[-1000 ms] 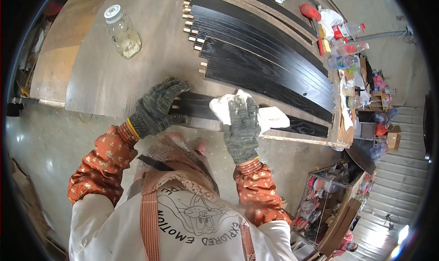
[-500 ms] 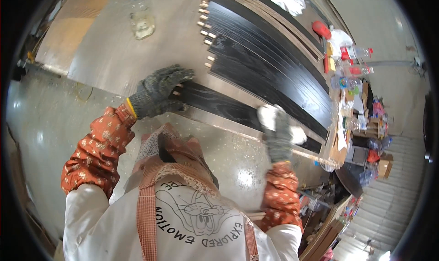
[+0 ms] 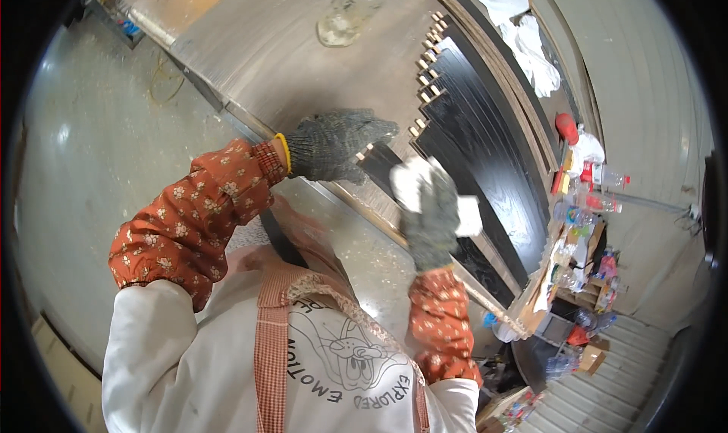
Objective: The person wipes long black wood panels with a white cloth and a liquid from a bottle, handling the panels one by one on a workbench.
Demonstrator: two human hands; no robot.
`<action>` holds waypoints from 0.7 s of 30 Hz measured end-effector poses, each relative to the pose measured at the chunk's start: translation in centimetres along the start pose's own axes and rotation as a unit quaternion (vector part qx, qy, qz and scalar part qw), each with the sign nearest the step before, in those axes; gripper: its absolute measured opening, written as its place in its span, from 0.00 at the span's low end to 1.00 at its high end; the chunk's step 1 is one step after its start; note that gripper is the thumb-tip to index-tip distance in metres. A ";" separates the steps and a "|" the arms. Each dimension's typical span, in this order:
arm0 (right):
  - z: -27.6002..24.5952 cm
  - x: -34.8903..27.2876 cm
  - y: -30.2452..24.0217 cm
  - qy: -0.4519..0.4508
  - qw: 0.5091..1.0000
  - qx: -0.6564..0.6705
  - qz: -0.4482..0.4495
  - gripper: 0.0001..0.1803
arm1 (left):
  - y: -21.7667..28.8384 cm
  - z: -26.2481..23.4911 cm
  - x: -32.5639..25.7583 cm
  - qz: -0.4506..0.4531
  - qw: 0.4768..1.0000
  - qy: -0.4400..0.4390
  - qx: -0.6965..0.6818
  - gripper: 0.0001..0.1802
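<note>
Fingers [image 3: 425,205] of the right hand [image 3: 428,221] close on a soft white cloth [image 3: 464,214], while the left hand [image 3: 330,145] presses flat on the stiff black plank [image 3: 470,145].

Clear glass jar [image 3: 343,20] at top, on grey worktop [image 3: 250,46]. Far right: clear plastic bottles with red labels [image 3: 607,179], red cap [image 3: 566,126], small colourful containers [image 3: 576,221]. Lower right: brown cardboard box [image 3: 591,357]. Details too small to tell.
</note>
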State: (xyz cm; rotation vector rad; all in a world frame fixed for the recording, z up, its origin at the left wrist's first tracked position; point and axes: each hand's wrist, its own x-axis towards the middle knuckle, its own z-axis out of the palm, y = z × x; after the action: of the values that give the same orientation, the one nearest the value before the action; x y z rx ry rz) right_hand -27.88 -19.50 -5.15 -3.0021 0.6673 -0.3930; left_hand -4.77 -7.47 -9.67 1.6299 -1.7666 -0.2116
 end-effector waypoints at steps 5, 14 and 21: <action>-1.5 -4.6 4.4 0.004 0.996 -0.087 -0.002 0.28 | 0.9 1.1 2.2 -0.032 0.994 -0.103 -0.012 0.48; -0.9 -4.6 3.3 0.026 0.992 0.013 0.123 0.27 | -0.8 1.0 0.3 0.027 0.999 0.036 -0.019 0.46; -1.7 -10.6 8.3 0.042 0.960 -0.150 0.231 0.31 | 0.2 -0.1 1.3 0.115 0.991 0.047 -0.047 0.41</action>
State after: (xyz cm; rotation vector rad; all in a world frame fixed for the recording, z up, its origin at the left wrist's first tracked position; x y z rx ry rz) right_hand -41.01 -22.56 -6.82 -2.9594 1.5191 -0.4213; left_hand -4.75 -8.64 -8.98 1.3364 -1.8252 -0.1073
